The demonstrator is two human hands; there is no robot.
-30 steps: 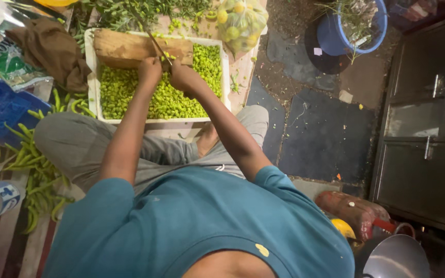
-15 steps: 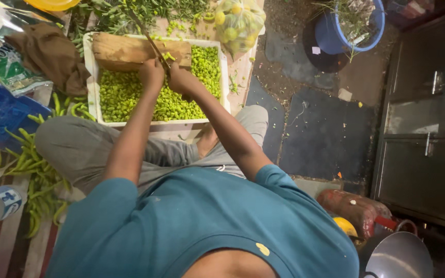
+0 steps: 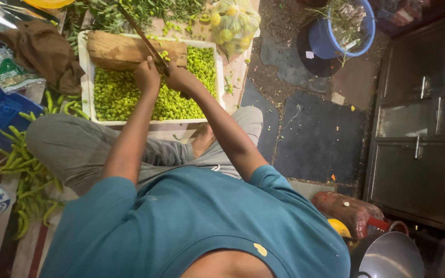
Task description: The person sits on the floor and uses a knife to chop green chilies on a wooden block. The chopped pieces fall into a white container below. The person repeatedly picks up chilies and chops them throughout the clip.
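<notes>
Right grip (image 3: 178,78) holds knife (image 3: 141,35); left (image 3: 147,76) beside — tray (image 3: 84,77) crowded.

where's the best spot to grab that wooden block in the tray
Take the wooden block by its bare left end, coming from the left. It lies lengthwise across the tray's far side, and the right hand and knife crowd its right end.

The person wears a teal T-shirt (image 3: 181,226) with short sleeves. The sleeves end above the elbows, so both arms are bare below them. A small yellow spot (image 3: 259,249) sits on the shirt near the neck. The trousers (image 3: 88,149) are grey and look soft and a bit creased. One bare foot (image 3: 202,139) shows. The left hand (image 3: 147,76) and right hand (image 3: 180,78) wear no gloves.
</notes>
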